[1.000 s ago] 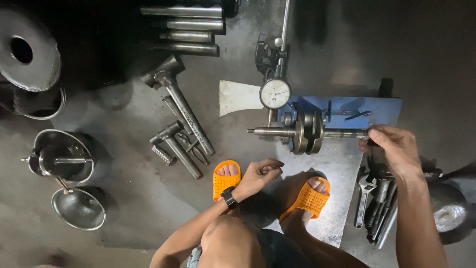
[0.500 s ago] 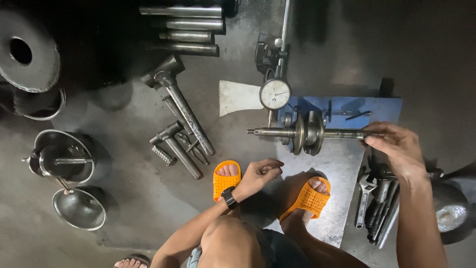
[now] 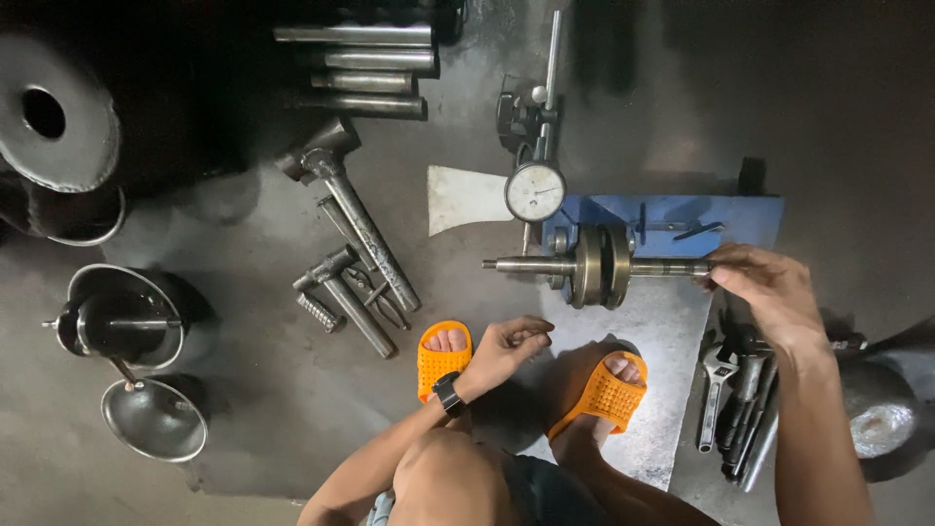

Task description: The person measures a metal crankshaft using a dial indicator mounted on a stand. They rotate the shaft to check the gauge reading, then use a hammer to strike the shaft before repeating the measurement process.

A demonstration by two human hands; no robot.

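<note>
Right hand (image 3: 769, 292), grip pinching the right end of the crankshaft (image 3: 599, 265), which lies horizontally on the blue stand (image 3: 682, 216) on the floor, below the dial gauge (image 3: 535, 191). Left hand (image 3: 506, 349), fingers loosely curled and holding nothing, hangs above the orange sandal (image 3: 443, 358). Wrenches (image 3: 735, 409) lie under the right forearm.

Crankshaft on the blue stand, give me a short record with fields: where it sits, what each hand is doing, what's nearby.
crankshaft: lying level across the blue stand
right hand: fingertips on the crankshaft's right shaft end
left hand: empty, hanging loose above the orange sandal
dial gauge: just behind the crankshaft
wrenches: on the floor under the right forearm
</note>
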